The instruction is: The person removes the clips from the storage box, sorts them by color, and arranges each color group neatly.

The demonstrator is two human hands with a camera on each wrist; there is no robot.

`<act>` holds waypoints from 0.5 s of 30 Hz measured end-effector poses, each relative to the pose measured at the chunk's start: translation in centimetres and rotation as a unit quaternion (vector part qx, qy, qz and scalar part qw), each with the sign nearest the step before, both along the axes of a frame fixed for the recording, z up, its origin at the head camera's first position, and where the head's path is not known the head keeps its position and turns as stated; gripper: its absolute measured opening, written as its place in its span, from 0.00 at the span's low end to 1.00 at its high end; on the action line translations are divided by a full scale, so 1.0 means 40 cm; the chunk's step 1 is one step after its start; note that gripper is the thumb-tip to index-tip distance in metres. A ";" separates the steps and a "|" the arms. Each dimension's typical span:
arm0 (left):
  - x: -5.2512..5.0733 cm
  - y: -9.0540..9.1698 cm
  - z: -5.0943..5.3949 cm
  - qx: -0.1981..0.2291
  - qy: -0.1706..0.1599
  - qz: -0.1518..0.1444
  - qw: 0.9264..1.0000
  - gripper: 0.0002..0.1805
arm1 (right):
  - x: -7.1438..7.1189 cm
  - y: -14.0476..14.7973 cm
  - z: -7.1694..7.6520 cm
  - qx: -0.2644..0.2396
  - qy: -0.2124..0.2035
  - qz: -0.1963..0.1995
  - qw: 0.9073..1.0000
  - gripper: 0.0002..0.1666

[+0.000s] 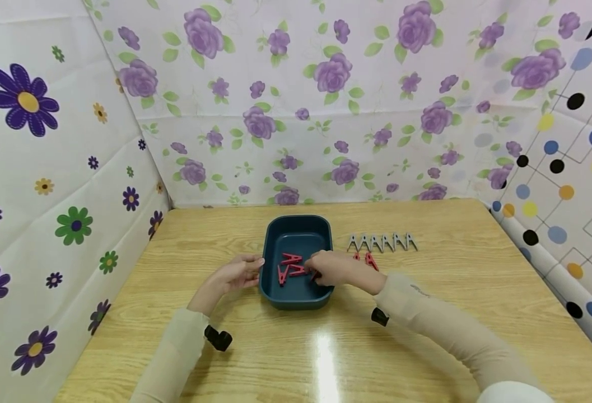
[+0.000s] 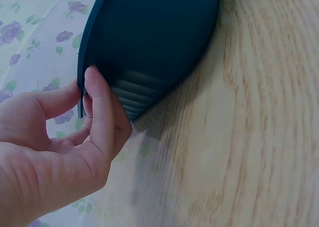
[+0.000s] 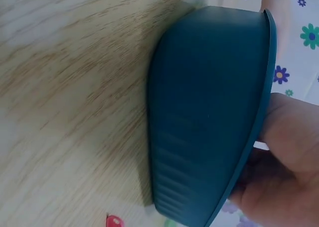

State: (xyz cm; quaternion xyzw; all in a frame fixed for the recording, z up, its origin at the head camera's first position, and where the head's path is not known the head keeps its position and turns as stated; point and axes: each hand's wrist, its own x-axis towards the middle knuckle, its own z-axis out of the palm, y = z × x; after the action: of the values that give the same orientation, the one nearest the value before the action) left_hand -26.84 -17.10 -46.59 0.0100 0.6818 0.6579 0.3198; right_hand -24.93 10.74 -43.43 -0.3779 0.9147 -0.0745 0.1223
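A dark teal plastic tub (image 1: 296,305) stands on the table with several red clothespins (image 1: 282,275) lying loose on its floor. My left hand (image 1: 237,272) holds the tub's left rim. In the left wrist view the thumb and fingers of the left hand (image 2: 84,127) pinch that rim. Over the tub's right side reaches my right hand (image 1: 328,267), fingers down among the red clothespins. A dark reddish piece shows under it. From the right wrist, the tub wall (image 3: 204,112) hides the fingertips of the right hand (image 3: 284,157), so their grip is unclear.
Right of the tub, several grey clothespins (image 1: 375,243) stand in a row on the wooden table (image 1: 457,313). In front of them are two red clothespins (image 1: 371,261), one partly behind the right hand. Flowered cloth (image 1: 296,140) hangs along the table's back edge.
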 end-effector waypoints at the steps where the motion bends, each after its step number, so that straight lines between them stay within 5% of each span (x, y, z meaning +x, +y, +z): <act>1: 0.000 0.000 0.000 0.000 0.000 0.002 1.000 0.19 | 0.002 -0.005 0.000 0.015 0.003 -0.003 1.000 0.14; 15: 0.005 0.003 0.003 -0.002 -0.002 0.005 1.000 0.10 | 0.010 -0.041 -0.017 0.095 0.081 -0.041 0.991 0.05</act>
State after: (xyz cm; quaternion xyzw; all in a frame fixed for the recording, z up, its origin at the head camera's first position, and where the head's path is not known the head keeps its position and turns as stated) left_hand -26.63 -16.97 -46.46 0.0047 0.6823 0.6580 0.3184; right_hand -24.55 9.09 -44.11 -0.3315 0.9393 0.0390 0.0798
